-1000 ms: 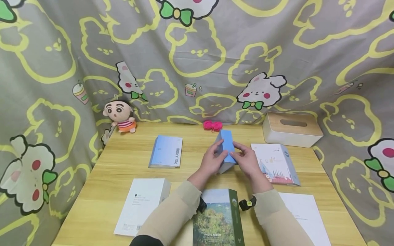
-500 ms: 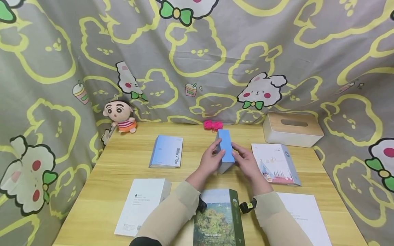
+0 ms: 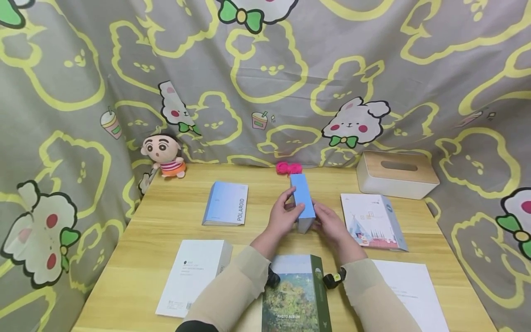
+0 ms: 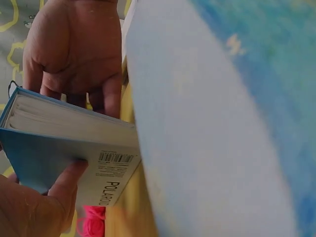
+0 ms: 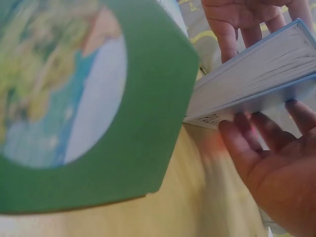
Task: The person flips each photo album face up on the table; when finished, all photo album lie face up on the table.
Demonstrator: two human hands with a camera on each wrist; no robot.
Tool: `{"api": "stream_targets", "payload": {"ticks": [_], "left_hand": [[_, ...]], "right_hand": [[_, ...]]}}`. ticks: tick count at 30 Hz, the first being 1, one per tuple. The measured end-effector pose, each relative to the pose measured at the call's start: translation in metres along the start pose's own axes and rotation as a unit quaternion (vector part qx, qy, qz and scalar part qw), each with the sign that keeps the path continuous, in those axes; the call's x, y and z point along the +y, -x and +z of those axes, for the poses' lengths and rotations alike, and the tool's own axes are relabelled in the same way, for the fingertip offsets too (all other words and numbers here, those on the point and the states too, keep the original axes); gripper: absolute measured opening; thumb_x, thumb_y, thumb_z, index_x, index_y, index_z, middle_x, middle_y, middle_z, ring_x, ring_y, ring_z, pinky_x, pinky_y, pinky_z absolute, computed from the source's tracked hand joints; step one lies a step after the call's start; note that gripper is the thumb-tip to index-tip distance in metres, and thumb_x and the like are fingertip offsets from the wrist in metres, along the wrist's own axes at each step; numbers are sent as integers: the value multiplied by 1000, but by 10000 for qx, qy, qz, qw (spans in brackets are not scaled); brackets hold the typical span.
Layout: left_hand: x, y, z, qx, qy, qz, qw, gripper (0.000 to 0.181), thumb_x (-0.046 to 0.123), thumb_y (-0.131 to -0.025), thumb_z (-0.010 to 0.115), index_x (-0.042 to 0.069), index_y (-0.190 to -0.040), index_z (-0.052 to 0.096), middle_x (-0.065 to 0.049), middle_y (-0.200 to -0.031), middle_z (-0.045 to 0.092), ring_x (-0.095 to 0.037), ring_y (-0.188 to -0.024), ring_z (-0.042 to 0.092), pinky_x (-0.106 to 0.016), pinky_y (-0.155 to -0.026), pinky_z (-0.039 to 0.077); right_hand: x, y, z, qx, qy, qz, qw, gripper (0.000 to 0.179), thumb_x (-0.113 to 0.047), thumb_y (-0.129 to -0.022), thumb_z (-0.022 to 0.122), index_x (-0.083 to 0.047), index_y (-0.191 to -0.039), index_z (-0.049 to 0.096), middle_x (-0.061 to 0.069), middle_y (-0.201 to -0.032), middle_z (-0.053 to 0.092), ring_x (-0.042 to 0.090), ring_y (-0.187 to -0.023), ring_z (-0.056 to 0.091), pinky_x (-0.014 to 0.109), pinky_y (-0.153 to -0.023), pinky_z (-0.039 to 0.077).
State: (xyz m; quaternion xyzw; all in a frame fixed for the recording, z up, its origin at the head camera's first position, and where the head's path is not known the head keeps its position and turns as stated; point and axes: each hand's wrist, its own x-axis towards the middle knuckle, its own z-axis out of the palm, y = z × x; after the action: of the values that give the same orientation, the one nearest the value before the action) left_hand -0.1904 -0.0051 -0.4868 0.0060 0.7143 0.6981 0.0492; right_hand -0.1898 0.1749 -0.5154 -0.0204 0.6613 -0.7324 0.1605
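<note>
A blue photo album point(image 3: 303, 196) marked POLAROID stands on edge on the table, spine upward. My left hand point(image 3: 282, 216) holds it from the left side, thumb on the spine. My right hand point(image 3: 329, 223) is at its right side; in the right wrist view, the fingers point(image 5: 242, 143) lie fairly straight against the cover. Page edges point(image 4: 64, 116) and a barcode show in the left wrist view. Nearest my forearms lies a green painted photo album point(image 3: 290, 295), which fills much of both wrist views.
Around lie a second blue POLAROID album point(image 3: 226, 203), a white book point(image 3: 192, 276), an illustrated album point(image 3: 369, 219) and another white book point(image 3: 408, 290). At the back are pink yarn point(image 3: 289, 168), a plush doll point(image 3: 163, 154) and a tissue box point(image 3: 396, 173).
The held album has turned slightly, its far end shifting left. My right thumb has come off the spine and moved down beside the cover. The head view has shifted a little.
</note>
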Motion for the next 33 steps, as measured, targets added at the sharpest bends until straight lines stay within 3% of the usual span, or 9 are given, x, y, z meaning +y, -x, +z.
{"api": "stream_targets", "payload": {"ticks": [4, 8, 12, 15, 21, 27, 33], "left_hand": [[-4, 0, 0, 37, 4, 35, 10000, 56, 16, -104, 69, 20, -157, 52, -13, -164, 43, -38, -135, 56, -46, -98, 59], [-7, -1, -2, 49, -118, 109, 9999, 54, 18, -106, 65, 20, -158, 50, -13, -163, 45, -39, -133, 58, -48, -105, 55], [-7, 0, -5, 48, -386, 165, 9991, 55, 20, -106, 63, 19, -159, 48, -15, -161, 48, -36, -128, 61, -47, -101, 57], [-7, -1, -8, -3, -829, 179, 9964, 55, 25, -107, 59, 20, -161, 46, -15, -159, 49, -32, -121, 64, -43, -97, 59], [-9, -3, -12, -34, -1548, 286, 9875, 58, 32, -109, 56, 17, -163, 42, -18, -156, 52, -33, -121, 65, -45, -101, 57], [-13, -2, -15, 228, -1916, 260, 9809, 60, 36, -108, 60, 18, -163, 43, -16, -154, 55, -32, -129, 62, -46, -105, 54], [-16, 0, -19, 538, -1992, 195, 9783, 62, 37, -105, 67, 14, -159, 49, -15, -156, 55, -34, -145, 50, -48, -120, 40]], "right_hand": [[7, -1, -1, -131, 233, 285, 9992, 58, -37, -117, 38, -8, -166, 31, 22, -165, 39, 40, -145, 47, 50, -110, 50], [10, -3, -2, -6, 517, 515, 9973, 62, -41, -115, 45, -12, -167, 32, 23, -161, 45, 37, -136, 55, 46, -104, 53], [7, -5, -3, -35, 822, 519, 9953, 65, -44, -113, 51, -11, -167, 34, 23, -164, 40, 44, -141, 49, 57, -112, 47], [4, -6, -3, -114, 1088, 453, 9930, 69, -42, -112, 54, -8, -167, 30, 28, -165, 35, 50, -146, 41, 66, -114, 40], [4, -8, -1, -54, 1506, 380, 9878, 71, -36, -112, 55, -1, -166, 26, 35, -165, 29, 52, -150, 34, 66, -110, 45], [1, -9, 1, 89, 1930, 323, 9806, 71, -36, -110, 58, 1, -164, 31, 35, -164, 30, 51, -149, 36, 60, -104, 53], [-2, -9, 1, 243, 2840, 162, 9584, 72, -36, -106, 66, 1, -162, 38, 32, -162, 38, 51, -142, 47, 56, -108, 51]]}}
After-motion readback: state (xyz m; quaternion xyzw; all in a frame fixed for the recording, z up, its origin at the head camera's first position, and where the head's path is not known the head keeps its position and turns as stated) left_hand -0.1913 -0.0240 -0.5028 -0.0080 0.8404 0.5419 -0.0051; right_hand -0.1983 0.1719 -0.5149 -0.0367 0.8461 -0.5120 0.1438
